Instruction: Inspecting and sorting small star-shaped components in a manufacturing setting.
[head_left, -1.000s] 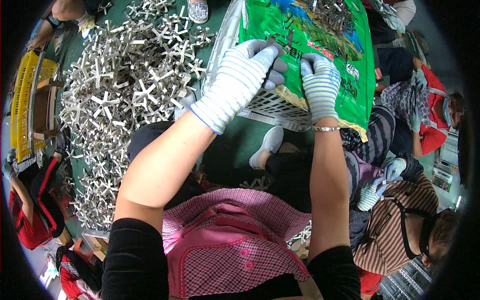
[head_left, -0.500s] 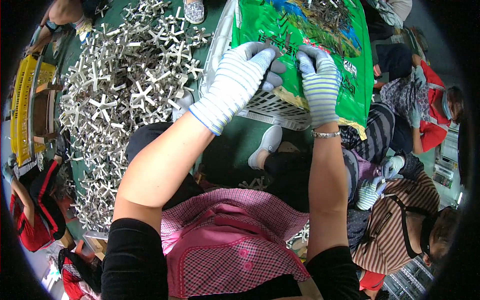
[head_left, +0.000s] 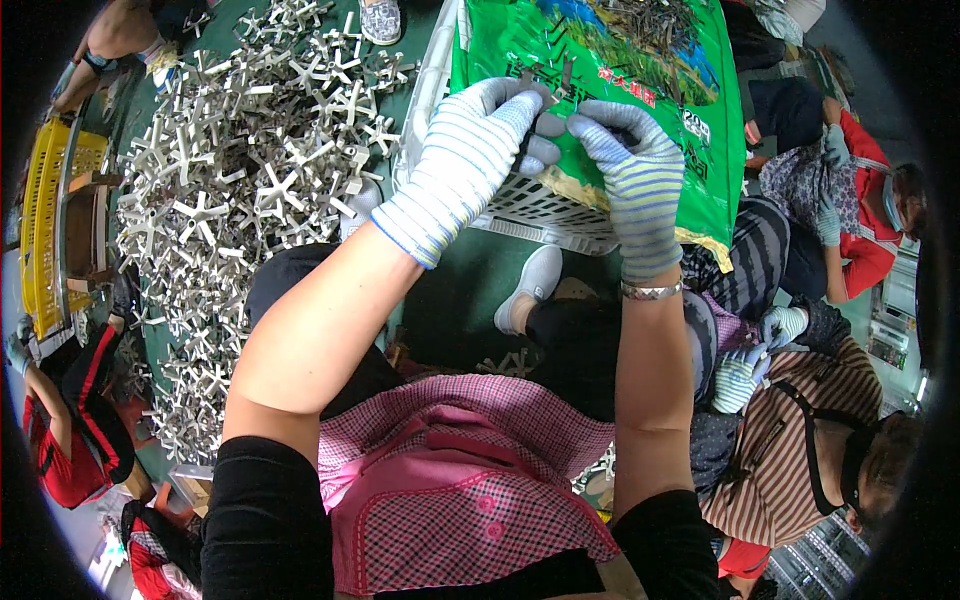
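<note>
My left hand, in a white striped glove with grey fingertips, pinches a small dark grey piece between thumb and forefinger. The piece looks thin and flat; its exact kind is too small to tell. Just to the right is my right hand, gloved alike, with thumb and forefinger pressed together. Whatever may be in that pinch I cannot make out. Both hands are above a green printed bag spread over a white slatted crate. A heap of thin dark strips lies on the bag's far part, with a few loose ones nearer my fingers.
A large pile of pale star-shaped pieces covers the green floor at left. Beyond it stands a yellow crate. Co-workers sit close by; a striped-shirted person at right has gloved hands together. Somebody's grey shoe shows below the crate.
My right hand has moved slightly left and down, its fingertips coming closer to my left hand. The left hand keeps its pinch on the small grey piece.
</note>
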